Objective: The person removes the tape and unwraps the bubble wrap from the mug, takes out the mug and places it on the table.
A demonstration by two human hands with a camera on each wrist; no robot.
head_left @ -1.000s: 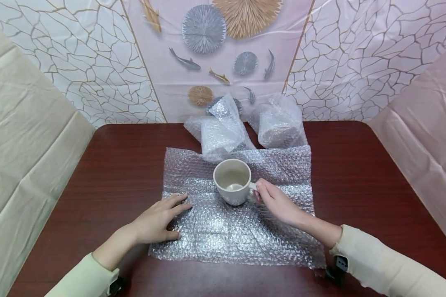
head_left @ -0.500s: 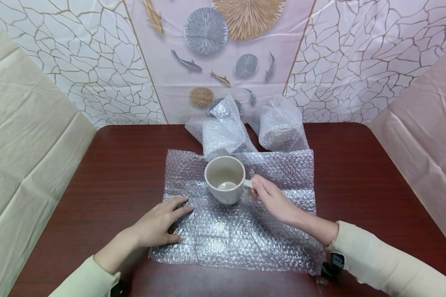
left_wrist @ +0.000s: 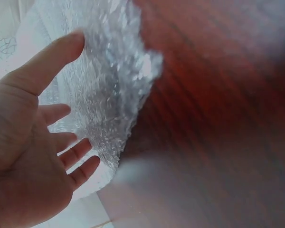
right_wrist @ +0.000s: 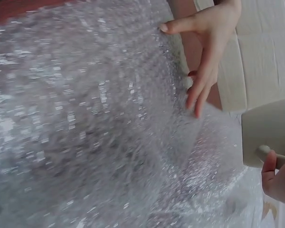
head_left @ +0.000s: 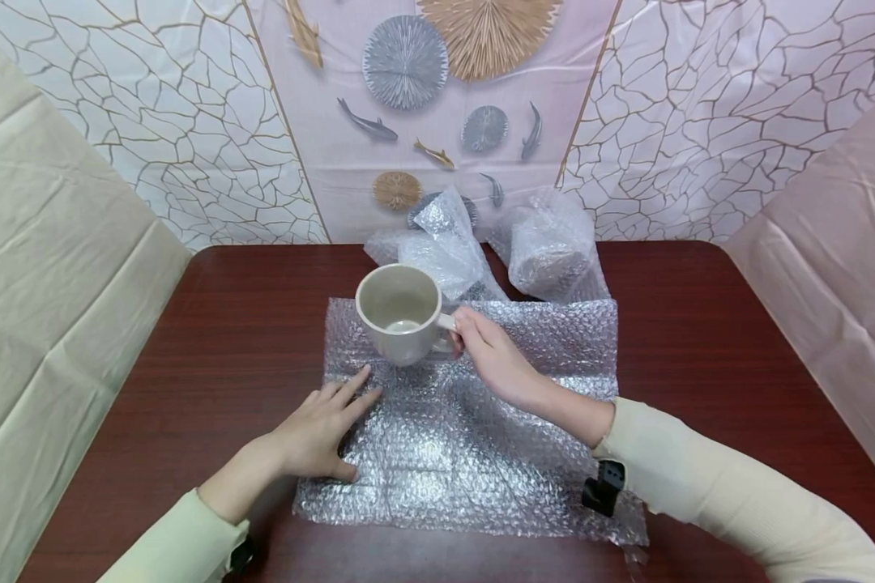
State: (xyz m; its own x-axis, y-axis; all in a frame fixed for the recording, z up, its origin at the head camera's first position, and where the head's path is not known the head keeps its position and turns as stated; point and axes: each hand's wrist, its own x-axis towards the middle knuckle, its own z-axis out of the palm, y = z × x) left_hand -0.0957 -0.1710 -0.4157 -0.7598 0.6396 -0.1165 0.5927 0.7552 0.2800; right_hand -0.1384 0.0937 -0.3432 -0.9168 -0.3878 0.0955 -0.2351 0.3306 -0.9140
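A pale grey-beige mug (head_left: 399, 316) is held upright by its handle in my right hand (head_left: 499, 356), above the back left part of a bubble wrap sheet (head_left: 445, 453). In the right wrist view the mug (right_wrist: 270, 130) shows at the right edge, with thumb and fingers gripping the handle. My left hand (head_left: 317, 429) rests on the sheet's left edge, fingers straight and spread. The left wrist view shows that hand (left_wrist: 33, 128) from the palm side along the edge of the bubble wrap (left_wrist: 104, 71).
Two bubble-wrapped bundles, one at the left (head_left: 433, 255) and one at the right (head_left: 550, 255), stand at the back of the dark red wooden table (head_left: 700, 364). Cloth walls (head_left: 66, 324) close in the table's sides and back.
My right hand has carried the mug left and back, and up off the bubble wrap. The left hand stays almost in place at the sheet's left edge.
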